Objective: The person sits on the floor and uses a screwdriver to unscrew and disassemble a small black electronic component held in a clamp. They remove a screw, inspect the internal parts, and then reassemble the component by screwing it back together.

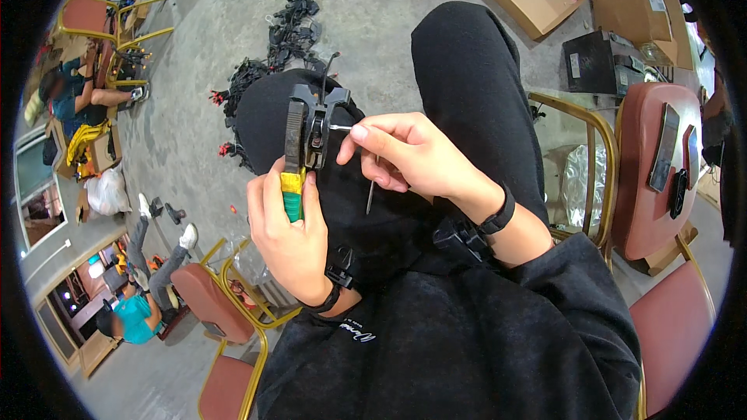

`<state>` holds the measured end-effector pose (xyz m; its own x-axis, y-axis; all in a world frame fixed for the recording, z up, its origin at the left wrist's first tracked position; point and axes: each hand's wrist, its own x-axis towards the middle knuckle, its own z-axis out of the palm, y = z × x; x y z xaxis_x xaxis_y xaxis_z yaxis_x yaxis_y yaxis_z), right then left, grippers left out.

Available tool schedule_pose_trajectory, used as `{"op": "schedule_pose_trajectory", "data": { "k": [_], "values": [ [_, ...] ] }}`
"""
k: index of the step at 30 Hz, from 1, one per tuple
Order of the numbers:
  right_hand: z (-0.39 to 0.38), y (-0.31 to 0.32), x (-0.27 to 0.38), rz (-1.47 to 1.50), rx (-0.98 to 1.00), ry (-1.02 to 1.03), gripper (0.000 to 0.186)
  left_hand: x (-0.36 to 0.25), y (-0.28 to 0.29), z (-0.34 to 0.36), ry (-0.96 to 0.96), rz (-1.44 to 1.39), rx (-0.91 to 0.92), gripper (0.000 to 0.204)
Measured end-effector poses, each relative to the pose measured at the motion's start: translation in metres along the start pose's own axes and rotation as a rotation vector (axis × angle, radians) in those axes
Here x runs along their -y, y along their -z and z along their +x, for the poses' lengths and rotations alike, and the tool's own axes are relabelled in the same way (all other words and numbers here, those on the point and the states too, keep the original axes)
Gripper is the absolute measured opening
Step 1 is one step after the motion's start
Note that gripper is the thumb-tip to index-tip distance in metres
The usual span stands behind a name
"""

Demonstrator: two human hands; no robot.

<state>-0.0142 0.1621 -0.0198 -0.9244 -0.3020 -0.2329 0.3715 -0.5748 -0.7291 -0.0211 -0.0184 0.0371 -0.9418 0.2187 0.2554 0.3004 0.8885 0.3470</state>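
My left hand (289, 237) is closed round a black clamp-like part (317, 128) with two prongs and a thin wire at its top. Along that part runs a dark ridged bar (295, 136), ending in a yellow section (292, 182) and a green end (292, 205) between my fingers; whether it is a separate tool I cannot tell. My right hand (416, 157) pinches a small silver pin-like piece (340, 127) whose tip meets the part's right side. A thin metal rod (369, 196) sticks out below my right fingers. Both hands are above my black-trousered lap.
Black parts with wires (294, 31) lie in a heap on the concrete floor ahead. Open cardboard boxes (537, 0) and a black box (595, 64) stand at far right. Phones (664, 148) rest on a red chair (642, 218) to my right. Two people sit at left.
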Motion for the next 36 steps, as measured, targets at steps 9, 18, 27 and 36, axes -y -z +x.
{"op": "schedule_pose_trajectory", "data": {
  "k": [9,18,27,36],
  "values": [
    [-0.002,-0.003,0.002,0.15,0.01,-0.052,0.038,-0.002,0.001,-0.001,0.022,0.017,0.031,0.032],
    [0.0,0.007,-0.001,0.54,0.139,-0.165,0.039,-0.002,0.002,0.0,0.026,-0.005,0.044,0.032],
    [-0.001,-0.006,0.001,0.328,0.038,-0.134,0.039,-0.002,0.001,-0.002,0.009,0.023,0.042,0.033],
    [0.001,0.004,-0.004,0.408,0.058,-0.083,0.037,0.001,0.002,-0.001,0.012,0.001,0.03,0.032]
  ]
}}
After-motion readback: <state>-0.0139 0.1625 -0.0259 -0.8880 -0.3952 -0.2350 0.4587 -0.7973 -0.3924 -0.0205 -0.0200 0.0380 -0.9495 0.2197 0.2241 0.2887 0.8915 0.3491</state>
